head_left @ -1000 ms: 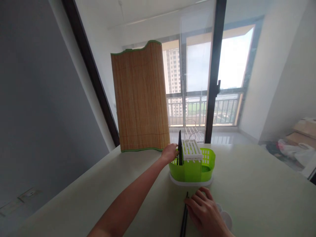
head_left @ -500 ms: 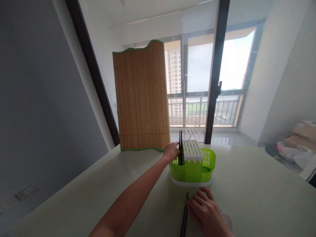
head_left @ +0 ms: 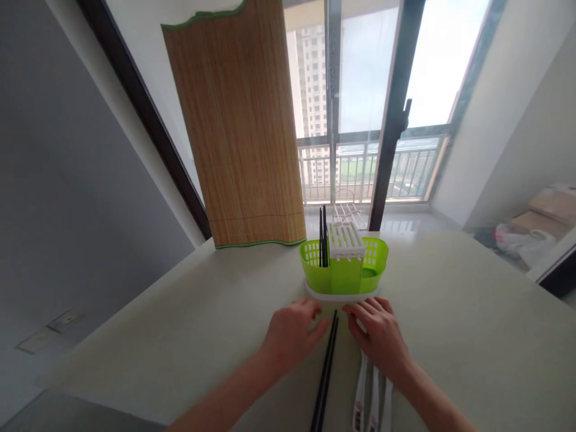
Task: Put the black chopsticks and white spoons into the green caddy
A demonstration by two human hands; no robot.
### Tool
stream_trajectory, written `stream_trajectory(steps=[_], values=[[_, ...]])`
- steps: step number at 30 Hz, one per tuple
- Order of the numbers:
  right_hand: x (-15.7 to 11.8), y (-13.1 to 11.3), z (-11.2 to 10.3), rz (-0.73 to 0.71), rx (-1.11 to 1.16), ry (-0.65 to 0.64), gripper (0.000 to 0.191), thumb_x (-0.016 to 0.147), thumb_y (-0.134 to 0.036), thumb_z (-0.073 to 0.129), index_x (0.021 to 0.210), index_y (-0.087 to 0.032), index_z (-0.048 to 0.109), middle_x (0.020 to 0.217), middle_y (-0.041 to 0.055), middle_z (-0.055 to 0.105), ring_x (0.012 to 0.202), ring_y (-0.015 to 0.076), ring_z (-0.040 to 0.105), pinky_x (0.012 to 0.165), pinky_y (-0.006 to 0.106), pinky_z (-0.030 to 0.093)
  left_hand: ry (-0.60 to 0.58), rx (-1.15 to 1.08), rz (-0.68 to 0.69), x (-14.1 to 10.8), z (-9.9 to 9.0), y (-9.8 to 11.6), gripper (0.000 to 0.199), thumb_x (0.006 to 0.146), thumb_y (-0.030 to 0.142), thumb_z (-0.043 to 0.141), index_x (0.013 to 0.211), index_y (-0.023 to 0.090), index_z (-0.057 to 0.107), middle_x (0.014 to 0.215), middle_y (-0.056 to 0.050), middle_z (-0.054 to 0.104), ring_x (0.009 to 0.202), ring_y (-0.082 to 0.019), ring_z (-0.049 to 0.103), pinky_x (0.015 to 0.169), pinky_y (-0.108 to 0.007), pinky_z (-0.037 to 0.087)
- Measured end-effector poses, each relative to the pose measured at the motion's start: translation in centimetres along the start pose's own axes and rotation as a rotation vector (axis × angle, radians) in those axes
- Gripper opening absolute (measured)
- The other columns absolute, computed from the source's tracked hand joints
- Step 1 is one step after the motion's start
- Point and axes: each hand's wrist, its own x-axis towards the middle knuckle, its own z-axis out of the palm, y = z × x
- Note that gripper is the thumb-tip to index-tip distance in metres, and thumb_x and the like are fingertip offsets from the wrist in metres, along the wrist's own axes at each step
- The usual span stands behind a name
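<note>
A pair of black chopsticks (head_left: pixel 327 372) lies on the table between my hands, pointing away from me. My left hand (head_left: pixel 294 333) is just left of their far tips, thumb and fingers apart with nothing between them. On the other side, my right hand (head_left: pixel 378 333) hovers or rests close to the tips, fingers stretched forward and apart from the thumb. Beneath its wrist lie several white utensils with long handles (head_left: pixel 374 399); their far ends are hidden. Beyond both hands is a green utensil basket (head_left: pixel 345 276). Black chopsticks (head_left: pixel 323 237) stand in its left compartment.
A white slotted rack (head_left: pixel 345 239) tops the basket's middle. Behind it to the left, a bamboo mat (head_left: pixel 243 132) stands upright on the pale table (head_left: pixel 216 300). Past the table are a glass door with a dark frame (head_left: pixel 396 132), a wire rack, boxes and bags.
My left hand has let go of the chopsticks in the basket and come back toward the pair on the table. My right hand has moved off that pair. The view has tilted down.
</note>
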Motion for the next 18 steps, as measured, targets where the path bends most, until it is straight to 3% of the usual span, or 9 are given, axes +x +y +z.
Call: stream_trajectory(steps=[3,6,11,18], values=[[0.0,-0.6,0.1,-0.009,0.012,0.014,0.016,0.088,-0.015,0.049,0.09,-0.024,0.062,0.081,0.0011,0.065,0.081,0.0202,0.055,0.084,0.038,0.031,-0.26,0.075,0.009,-2.9,2.5,1.1,0.031,0.075,0.042,0.059,0.095,0.019,0.063,0.096,-0.007,0.066,0.085,-0.024,0.064,0.075,-0.034,0.05],[-0.1,-1.1,0.7,-0.029,0.025,0.026,0.018,0.086,-0.013,0.048,0.088,-0.024,0.061,0.077,0.0003,0.063,0.078,0.0189,0.053,0.083,0.037,0.031,-0.41,0.193,-0.025,-3.1,3.6,1.2,0.033,0.071,0.021,0.055,0.102,0.015,0.064,0.1,-0.012,0.067,0.087,-0.028,0.066,0.076,-0.039,0.053],[-0.1,-0.7,1.8,-0.044,0.015,0.06,0.016,0.083,-0.012,0.05,0.084,-0.024,0.061,0.075,-0.0004,0.062,0.078,0.018,0.052,0.084,0.036,0.031,-0.406,0.299,-0.092,-0.9,4.2,-1.2,0.043,0.073,-0.001,0.037,0.099,0.011,0.069,0.099,-0.017,0.07,0.094,-0.03,0.067,0.082,-0.041,0.053],[-0.2,-0.6,2.2,-0.049,-0.011,0.061,0.014,0.082,-0.013,0.05,0.081,-0.023,0.059,0.075,0.0003,0.061,0.08,0.0175,0.052,0.084,0.036,0.031,-0.337,0.214,-0.032,-0.9,4.1,-4.4,0.042,0.073,0.005,0.044,0.106,0.013,0.068,0.098,-0.018,0.071,0.094,-0.032,0.067,0.084,-0.042,0.05]])
